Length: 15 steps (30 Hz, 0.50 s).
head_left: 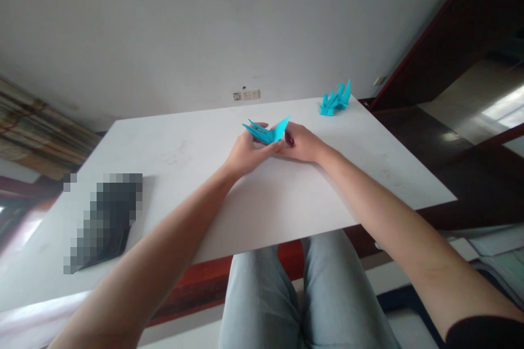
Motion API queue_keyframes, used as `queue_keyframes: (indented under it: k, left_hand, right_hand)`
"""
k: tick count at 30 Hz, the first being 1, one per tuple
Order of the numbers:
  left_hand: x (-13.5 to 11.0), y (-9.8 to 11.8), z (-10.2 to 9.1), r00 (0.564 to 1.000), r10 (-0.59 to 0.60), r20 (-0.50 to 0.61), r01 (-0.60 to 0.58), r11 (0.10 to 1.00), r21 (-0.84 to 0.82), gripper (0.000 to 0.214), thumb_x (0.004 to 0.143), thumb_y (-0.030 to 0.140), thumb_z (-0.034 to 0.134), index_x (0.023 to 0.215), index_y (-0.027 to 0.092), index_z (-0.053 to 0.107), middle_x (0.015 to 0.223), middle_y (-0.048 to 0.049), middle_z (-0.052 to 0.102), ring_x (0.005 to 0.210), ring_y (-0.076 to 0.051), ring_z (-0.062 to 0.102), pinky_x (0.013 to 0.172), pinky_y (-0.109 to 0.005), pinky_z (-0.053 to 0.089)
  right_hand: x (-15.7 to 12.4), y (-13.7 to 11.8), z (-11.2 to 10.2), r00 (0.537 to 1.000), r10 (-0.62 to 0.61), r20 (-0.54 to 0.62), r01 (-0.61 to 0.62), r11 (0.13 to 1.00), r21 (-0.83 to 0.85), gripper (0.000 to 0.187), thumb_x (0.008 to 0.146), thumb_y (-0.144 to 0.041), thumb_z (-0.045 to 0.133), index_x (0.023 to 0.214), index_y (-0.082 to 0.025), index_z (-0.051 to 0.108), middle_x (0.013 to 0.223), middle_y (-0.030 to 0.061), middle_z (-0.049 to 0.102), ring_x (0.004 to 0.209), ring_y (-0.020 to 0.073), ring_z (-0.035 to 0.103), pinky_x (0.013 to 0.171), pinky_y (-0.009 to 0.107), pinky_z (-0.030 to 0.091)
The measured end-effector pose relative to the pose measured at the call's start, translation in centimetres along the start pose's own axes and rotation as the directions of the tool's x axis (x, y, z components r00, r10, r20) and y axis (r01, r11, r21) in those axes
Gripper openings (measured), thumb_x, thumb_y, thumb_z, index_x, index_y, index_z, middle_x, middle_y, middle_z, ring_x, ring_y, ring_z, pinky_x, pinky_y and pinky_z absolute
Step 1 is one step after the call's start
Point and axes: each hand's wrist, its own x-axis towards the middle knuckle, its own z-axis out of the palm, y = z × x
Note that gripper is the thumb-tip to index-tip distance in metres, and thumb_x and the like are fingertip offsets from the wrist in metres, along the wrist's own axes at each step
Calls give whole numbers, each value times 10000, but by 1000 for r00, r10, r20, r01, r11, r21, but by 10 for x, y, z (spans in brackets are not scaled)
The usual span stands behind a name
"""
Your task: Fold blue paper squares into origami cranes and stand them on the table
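Observation:
Above the middle of the white table [262,212], a folded blue paper crane [273,133] is held between my two hands. My left hand [248,152] is closed on its left side, thumb lying along the lower edge. On the other side, my right hand [305,143] has its fingers curled in against the paper, and their tips are partly hidden. Narrow points stick out to the left and a wider flap rises to the right. More folded blue paper cranes [335,101] stand close together at the table's far right corner.
A dark, pixelated flat object [108,218] lies on the table's left side. Behind the table is a pale wall with sockets [246,95]. A dark door [442,32] stands at the right, a striped curtain [36,125] at the left. My legs are below the near edge.

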Motion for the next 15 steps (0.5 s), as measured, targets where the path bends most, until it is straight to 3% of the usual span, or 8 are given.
queue_keyframes:
  k: [3,6,9,11,15]
  left_hand:
    - [3,-2,3,999,18,-51,-17,1000,9,337,962,497,868,1140,218,803,1100,-100,888,1062,-296,845,1030,-461,675]
    - [7,-4,5,998,34,-50,-37,998,-51,210,1034,419,721,1023,221,789,1042,-81,874,1030,-272,828,1026,-446,671]
    - [10,-5,6,997,47,-67,-56,987,-151,193,1016,347,695,1148,218,754,1116,-75,863,1093,-255,831,1044,-412,670]
    - [12,-3,6,994,29,-105,-49,981,-190,303,993,313,718,1281,219,702,1140,-70,850,1070,-235,837,1005,-386,681]
    - [14,1,3,991,13,-136,-49,963,-265,387,982,284,758,1339,243,613,1018,-20,805,928,-197,823,903,-356,696]
  right_hand:
    - [-1,-2,0,999,19,-28,-20,999,-36,443,926,-607,851,1146,-240,736,1024,38,756,703,173,547,697,354,434]
    - [-1,-1,0,999,-1,-33,-1,999,-52,458,946,-619,841,1171,-239,723,1095,51,759,701,165,538,702,358,437]
    - [-1,0,-1,999,-22,-41,20,998,-60,467,962,-627,841,1200,-244,723,1131,61,763,725,173,543,707,358,439]
    - [-1,2,-1,998,-37,-48,34,998,-58,487,970,-643,838,1225,-242,731,1145,66,755,730,174,539,709,359,442]
    - [-1,6,-1,999,-22,-48,20,998,-55,535,974,-682,833,1258,-237,748,1139,63,744,720,173,537,710,361,448]
